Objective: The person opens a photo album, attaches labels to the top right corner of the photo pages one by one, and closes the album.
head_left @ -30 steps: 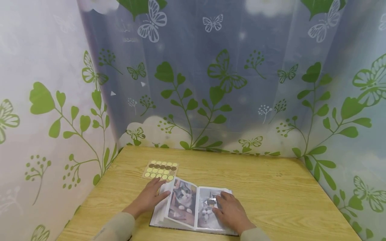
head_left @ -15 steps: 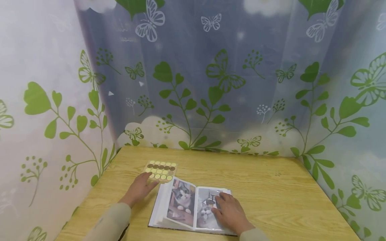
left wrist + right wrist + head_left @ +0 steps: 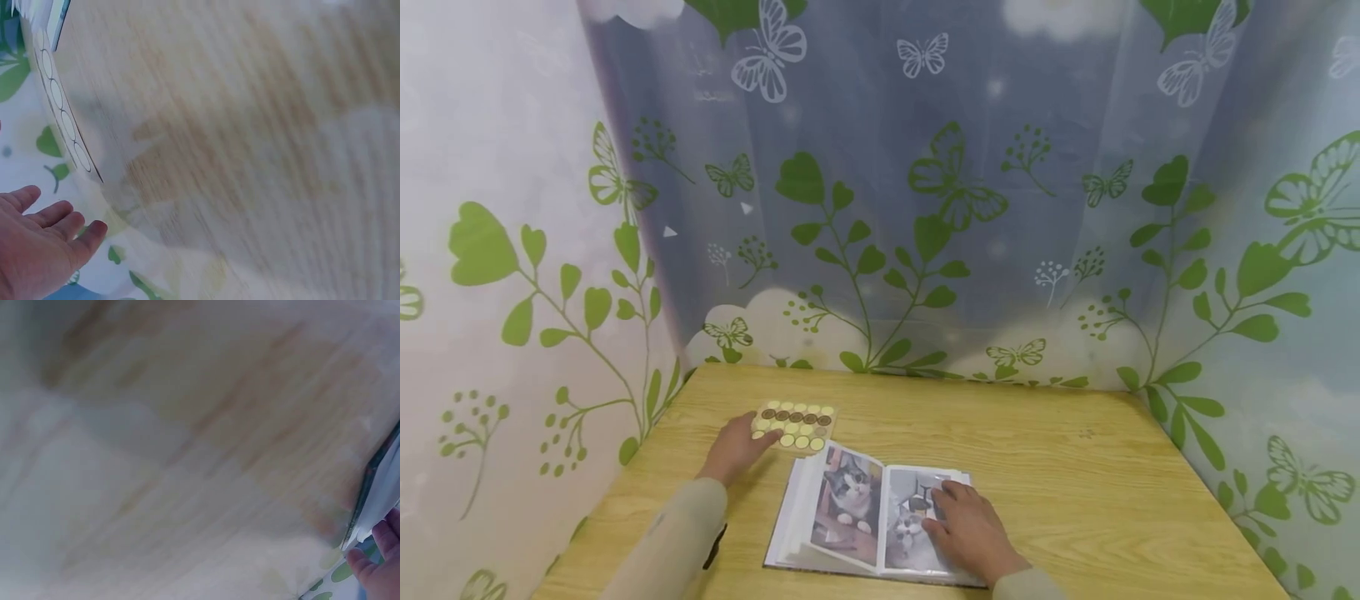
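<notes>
A sheet of round stickers (image 3: 808,417), yellow with one brown row, lies flat on the table behind the album. My left hand (image 3: 735,447) is at its left edge, thumb overlapping the lower-left stickers in the head view. In the left wrist view the fingers (image 3: 55,215) look extended and spread, with the sheet's sticker row beyond them. A photo album (image 3: 891,542) lies open, a cat picture (image 3: 852,500) on its left page and another picture (image 3: 906,533) on the right. My right hand (image 3: 972,532) rests on the right page, covering part of that picture.
The wood-grain table (image 3: 1097,500) extends to the right of the album and behind it. A patterned curtain (image 3: 880,208) with green leaves and butterflies encloses the table at the back and on both sides.
My left hand has left the album's left side and moved left to the edge of the sticker sheet. The right hand has stayed on the right page.
</notes>
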The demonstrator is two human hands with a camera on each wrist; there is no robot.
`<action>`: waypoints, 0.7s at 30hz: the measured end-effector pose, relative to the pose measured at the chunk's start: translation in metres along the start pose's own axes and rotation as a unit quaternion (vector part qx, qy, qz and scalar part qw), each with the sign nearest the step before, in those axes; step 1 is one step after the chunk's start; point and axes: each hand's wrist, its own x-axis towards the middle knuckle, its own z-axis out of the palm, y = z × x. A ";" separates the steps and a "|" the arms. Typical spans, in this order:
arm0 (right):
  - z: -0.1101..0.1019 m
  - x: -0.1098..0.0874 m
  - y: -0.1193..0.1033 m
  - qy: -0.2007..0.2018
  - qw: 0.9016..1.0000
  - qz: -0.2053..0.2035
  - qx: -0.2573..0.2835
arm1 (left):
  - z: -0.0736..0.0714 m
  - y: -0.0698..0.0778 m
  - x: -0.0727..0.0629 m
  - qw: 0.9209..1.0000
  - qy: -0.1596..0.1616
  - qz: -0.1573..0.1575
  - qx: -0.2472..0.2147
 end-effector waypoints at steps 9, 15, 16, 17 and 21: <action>-0.001 -0.001 -0.001 0.006 1.000 -0.008 -0.002 | 0.004 -0.001 0.012 0.999 0.000 -0.034 0.017; 0.000 -0.001 0.000 0.001 1.000 -0.003 -0.002 | 0.007 -0.001 0.018 0.996 -0.002 -0.068 0.049; 0.000 -0.002 0.000 0.000 1.000 -0.002 -0.003 | 0.008 -0.002 0.019 0.996 -0.004 -0.074 0.054; 0.000 -0.002 0.000 0.001 1.000 -0.001 -0.001 | 0.009 -0.003 0.020 0.995 -0.005 -0.080 0.059; -0.001 -0.003 -0.002 0.003 1.000 -0.004 0.002 | 0.013 -0.009 0.025 0.992 -0.007 -0.096 0.077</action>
